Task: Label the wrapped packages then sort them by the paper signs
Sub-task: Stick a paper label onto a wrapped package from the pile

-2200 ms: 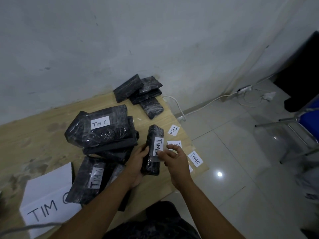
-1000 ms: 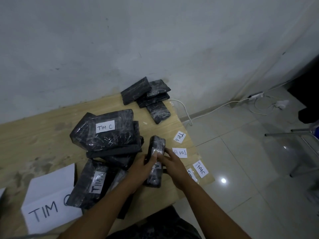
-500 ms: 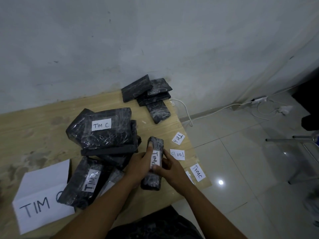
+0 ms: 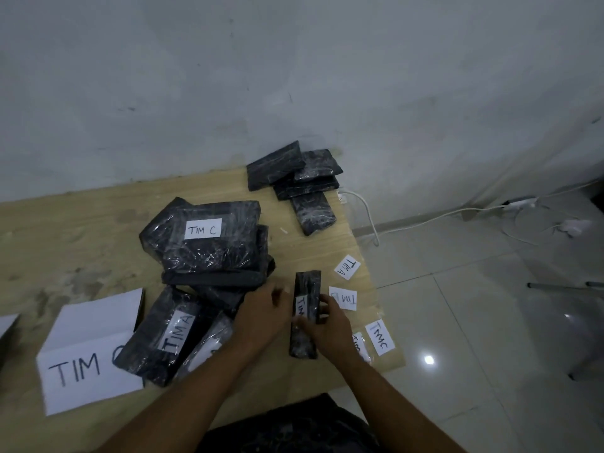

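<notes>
A small black wrapped package (image 4: 307, 289) stands on its edge near the table's right side, with a white label (image 4: 300, 305) on its face. My right hand (image 4: 330, 325) grips it, thumb across the front below the label and fingers behind. Just left of it is my left hand (image 4: 261, 315), fingers loose and blurred at its left edge. A stack topped by a package marked TIM C (image 4: 202, 230) lies behind. Another marked TIM A (image 4: 178, 335) leans against the folded TIM C paper sign (image 4: 81, 364).
Several unlabelled packages (image 4: 294, 178) are piled at the table's back corner. Loose labels lie along the right edge: TIM A (image 4: 347, 268), one upside down (image 4: 343, 298), and TIM C (image 4: 379, 338). Tiled floor with a white cable (image 4: 425, 220) lies right of the wooden table (image 4: 65, 230).
My left thumb has come off the label and the hand has drawn slightly left. My right hand has taken hold of the package's lower front. The package stays on edge.
</notes>
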Motion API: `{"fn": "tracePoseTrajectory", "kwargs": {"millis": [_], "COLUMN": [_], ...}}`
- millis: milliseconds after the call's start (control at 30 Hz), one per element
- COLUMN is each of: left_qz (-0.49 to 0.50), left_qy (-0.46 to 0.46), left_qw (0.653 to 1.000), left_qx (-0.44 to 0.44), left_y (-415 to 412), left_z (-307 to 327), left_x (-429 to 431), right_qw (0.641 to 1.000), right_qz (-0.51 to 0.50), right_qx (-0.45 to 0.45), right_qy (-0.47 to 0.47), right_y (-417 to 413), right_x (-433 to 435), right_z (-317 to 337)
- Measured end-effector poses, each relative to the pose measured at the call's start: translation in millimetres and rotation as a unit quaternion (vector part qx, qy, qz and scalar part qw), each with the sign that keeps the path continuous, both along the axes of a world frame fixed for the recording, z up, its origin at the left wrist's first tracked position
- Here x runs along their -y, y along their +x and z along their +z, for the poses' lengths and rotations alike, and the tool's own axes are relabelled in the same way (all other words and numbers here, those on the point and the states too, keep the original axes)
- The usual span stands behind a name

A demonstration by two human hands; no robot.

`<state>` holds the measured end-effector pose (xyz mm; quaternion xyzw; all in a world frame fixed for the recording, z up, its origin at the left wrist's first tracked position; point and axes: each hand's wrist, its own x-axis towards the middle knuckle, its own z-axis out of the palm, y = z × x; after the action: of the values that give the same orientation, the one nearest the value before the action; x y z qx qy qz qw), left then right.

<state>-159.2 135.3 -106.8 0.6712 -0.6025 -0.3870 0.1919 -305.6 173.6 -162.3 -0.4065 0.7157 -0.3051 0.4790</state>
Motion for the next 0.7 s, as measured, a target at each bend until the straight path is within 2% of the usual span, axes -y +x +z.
{"fn": "tracePoseTrajectory", "kwargs": {"millis": [167, 300, 533, 700], "left_qz": [-0.014, 0.002, 0.008, 0.01], "left_qy": [-0.091, -0.123, -0.223, -0.282], "left_qw": [0.994, 0.991, 0.974, 0.959], "left_qx": [-0.051, -0.058, -0.036, 0.001], "left_y": [5, 14, 23, 25], "left_z": [15, 27, 57, 63], "left_x": [5, 17, 48, 71], "right_qw": [0.997, 0.994, 0.989, 0.992], "right_qz": [0.027, 0.083, 0.137, 0.095], "right_qx": [-0.07, -0.077, -0.046, -0.077], "right_qy": [0.007, 0.004, -0.01, -0.038], "right_y": [18, 25, 21, 8], "right_x": [10, 13, 23, 46], "right_z": [-22, -25, -18, -14]}}
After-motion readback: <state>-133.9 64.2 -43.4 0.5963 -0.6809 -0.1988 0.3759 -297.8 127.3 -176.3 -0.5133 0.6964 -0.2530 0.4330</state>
